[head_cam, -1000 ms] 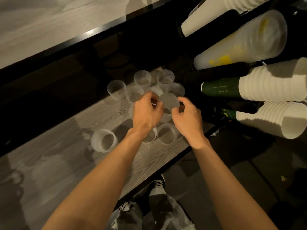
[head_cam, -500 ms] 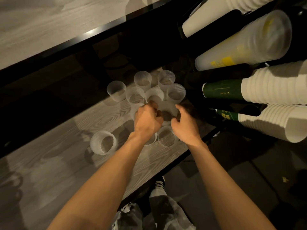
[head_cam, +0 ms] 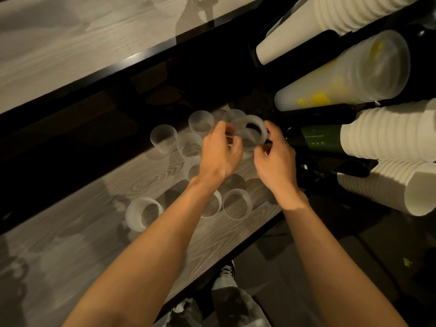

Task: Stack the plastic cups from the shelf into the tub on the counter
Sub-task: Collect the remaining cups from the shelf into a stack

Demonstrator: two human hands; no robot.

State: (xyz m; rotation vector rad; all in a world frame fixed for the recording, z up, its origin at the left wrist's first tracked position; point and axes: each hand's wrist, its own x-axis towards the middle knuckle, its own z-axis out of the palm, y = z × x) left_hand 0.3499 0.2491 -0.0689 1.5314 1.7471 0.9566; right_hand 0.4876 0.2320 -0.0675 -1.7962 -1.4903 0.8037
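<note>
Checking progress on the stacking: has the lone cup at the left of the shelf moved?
No. The lone cup lies in the same spot on the wood-grain shelf, left of the other cups.

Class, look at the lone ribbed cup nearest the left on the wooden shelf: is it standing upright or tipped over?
Tipped over. The ribbed cup lies on its side on the shelf, its round mouth facing sideways.

Both forearms are showing bare from elbow to wrist, with no sleeves, watches or rings covering the left hand point(head_cam: 220, 153) or the right hand point(head_cam: 276, 161). Below the dark front edge of the grey wood-grain shelf point(head_cam: 70, 232), light trousers with dark blotchy patterning point(head_cam: 231, 305) are showing, and a dark patterned shoe point(head_cam: 227, 271) is peeking out just above them
</note>
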